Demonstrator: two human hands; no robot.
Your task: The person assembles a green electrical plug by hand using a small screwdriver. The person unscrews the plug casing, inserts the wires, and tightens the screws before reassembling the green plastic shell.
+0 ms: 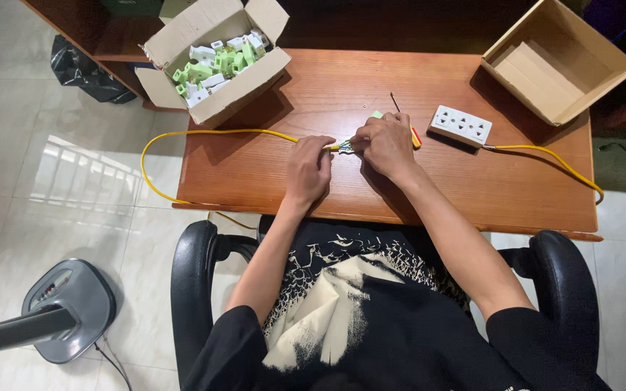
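Note:
A yellow cable (204, 133) loops off the left edge of the wooden table (429, 181) and runs to the table's middle. My left hand (308, 168) pinches its end near the bare wire tips. My right hand (387, 142) grips a small green-and-white plug part against those tips; most of the part is hidden by my fingers. A screwdriver (403, 116) with a red and yellow handle lies under my right hand, its thin shaft pointing away from me.
A white power strip (460, 125) with its own yellow cord lies at the right. An open cardboard box (215, 58) of green and white plugs stands at the back left; an empty box (559, 61) at the back right. A fan base (66, 308) stands on the tiled floor.

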